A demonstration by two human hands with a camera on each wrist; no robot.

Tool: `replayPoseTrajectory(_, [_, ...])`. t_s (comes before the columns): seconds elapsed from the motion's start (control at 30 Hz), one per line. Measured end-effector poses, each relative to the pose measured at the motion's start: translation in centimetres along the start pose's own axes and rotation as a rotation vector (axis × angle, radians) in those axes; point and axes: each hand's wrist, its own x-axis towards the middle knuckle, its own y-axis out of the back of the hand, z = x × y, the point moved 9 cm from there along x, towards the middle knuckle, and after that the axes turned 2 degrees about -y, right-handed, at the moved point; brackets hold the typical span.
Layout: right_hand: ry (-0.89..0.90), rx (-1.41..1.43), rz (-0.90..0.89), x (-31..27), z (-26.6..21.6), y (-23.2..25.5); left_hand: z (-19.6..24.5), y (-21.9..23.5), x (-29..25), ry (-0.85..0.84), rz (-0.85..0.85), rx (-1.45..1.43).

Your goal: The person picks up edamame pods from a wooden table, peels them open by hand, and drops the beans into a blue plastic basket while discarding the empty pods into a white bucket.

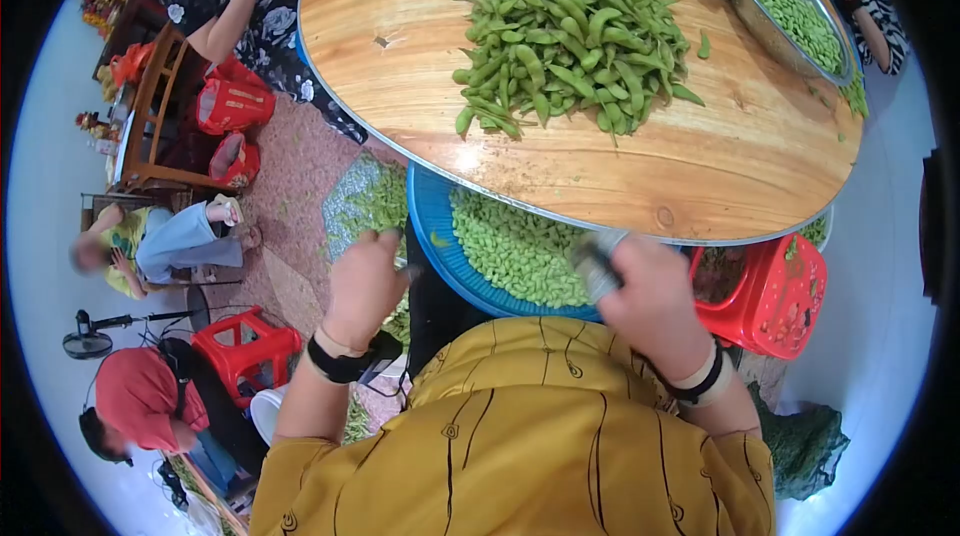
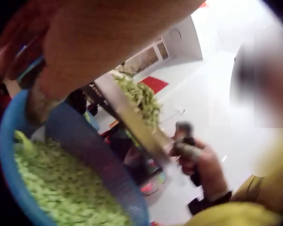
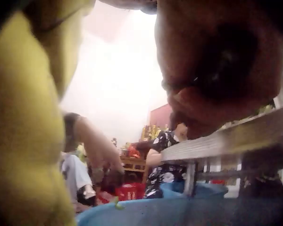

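Observation:
Left of a blue basket [image 1: 425, 226] filled with shelled green beans [image 1: 510, 256], my left hand [image 1: 362, 286] is raised, fingers loosely bent, with no object visible in it. Dark coverings show on its fingertips. My right hand [image 1: 655, 301] hovers over the basket's right side, near the table edge. Its fingers are bent and blurred, with grey coverings on them; whether they hold a pod cannot be told. The left wrist view also shows the right hand [image 2: 210, 172] beside the tabletop. A heap of green pods [image 1: 575, 46] lies on the wooden table [image 1: 400, 66].
A metal bowl of beans [image 1: 790, 21] stands at the table's far right. Below the table's right edge is a red container [image 1: 785, 301]. Other people sit around at the left and far side. A red stool [image 1: 245, 351] and a fan [image 1: 88, 336] stand at left.

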Motion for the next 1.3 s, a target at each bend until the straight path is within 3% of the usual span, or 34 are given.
replayPoseTrajectory(0.03, [-0.005,-0.075,0.141,0.9,-0.1,1.8,0.1,1.0,0.3,0.005,0.006,0.001])
replayPoseTrajectory(0.07, [0.003,-0.073,0.138,2.0,0.1,1.8,0.8,3.0,1.2,-0.039,0.08,-0.234])
replayPoseTrajectory(0.1, [-0.008,-0.177,0.268,3.0,0.6,2.9,1.4,4.9,2.1,-0.087,0.159,-0.467])
replayPoseTrajectory(0.13, [-0.018,-0.281,0.403,3.8,0.9,3.9,2.1,5.8,3.0,-0.083,0.17,-0.465])
replayPoseTrajectory(0.2, [-0.073,-0.32,0.359,5.8,2.5,3.3,4.1,9.5,4.1,-0.154,0.51,-0.562])
replayPoseTrajectory(0.3, [-0.163,-0.36,0.315,6.4,2.9,3.5,6.2,9.7,7.0,-0.258,0.623,-0.462])
replayPoseTrajectory(0.4, [-0.132,-0.173,0.39,5.1,2.5,4.7,7.5,8.9,8.7,-0.303,0.564,-0.382])
replayPoseTrajectory(0.47, [-0.252,0.286,0.43,3.9,4.7,5.0,7.9,8.8,8.7,-0.314,0.594,-0.41])
replayPoseTrajectory(0.5, [-0.26,0.281,0.433,3.5,4.7,5.3,8.0,9.0,8.5,-0.323,0.629,-0.432])
replayPoseTrajectory(0.57, [-0.421,0.539,0.426,2.3,6.1,5.2,8.6,9.7,7.8,-0.335,0.683,-0.433])
replayPoseTrajectory(0.7, [-0.484,0.641,0.408,0.8,6.3,4.8,10.1,11.1,5.5,-0.425,0.795,-0.512])
replayPoseTrajectory(0.73, [-0.401,0.665,0.412,0.9,5.4,4.6,10.5,11.0,5.1,-0.419,0.796,-0.512])
replayPoseTrajectory(0.8, [-0.302,0.676,0.361,1.1,3.5,3.6,11.5,8.9,5.6,-0.406,0.508,-0.84])
replayPoseTrajectory(0.83, [-0.278,0.571,0.34,0.9,3.2,3.0,12.2,8.7,5.0,-0.399,0.51,-0.837])
replayPoseTrajectory(0.9, [-0.189,0.403,0.278,0.6,2.5,1.8,14.1,3.9,5.2,-0.222,-0.111,-1.738])
replayPoseTrajectory(0.93, [-0.224,0.274,0.176,0.6,1.8,1.3,13.8,3.5,5.0,-0.215,-0.108,-1.736])
replayPoseTrajectory(1.0, [-0.088,0.235,0.15,0.7,1.0,0.0,13.4,2.4,4.5,-0.244,-0.19,-1.584])
replayPoseTrajectory(1.1, [-0.051,0.154,0.053,0.6,0.9,-1.4,9.7,2.2,3.2,-0.024,-0.139,-1.689])
replayPoseTrajectory(1.17, [-0.049,0.21,0.062,0.7,1.1,-1.6,5.2,3.0,2.3,0.076,-0.005,-1.55])
replayPoseTrajectory(1.23, [-0.067,0.302,0.074,0.9,1.0,-1.7,-0.3,3.1,1.4,0.203,0.122,-1.253])
replayPoseTrajectory(1.27, [-0.086,0.383,0.087,1.0,1.2,-1.6,-2.3,2.5,0.8,0.206,0.121,-1.246])
replayPoseTrajectory(1.3, [-0.087,0.39,0.089,1.1,1.3,-1.8,-3.8,3.3,0.3,0.204,0.126,-0.563])
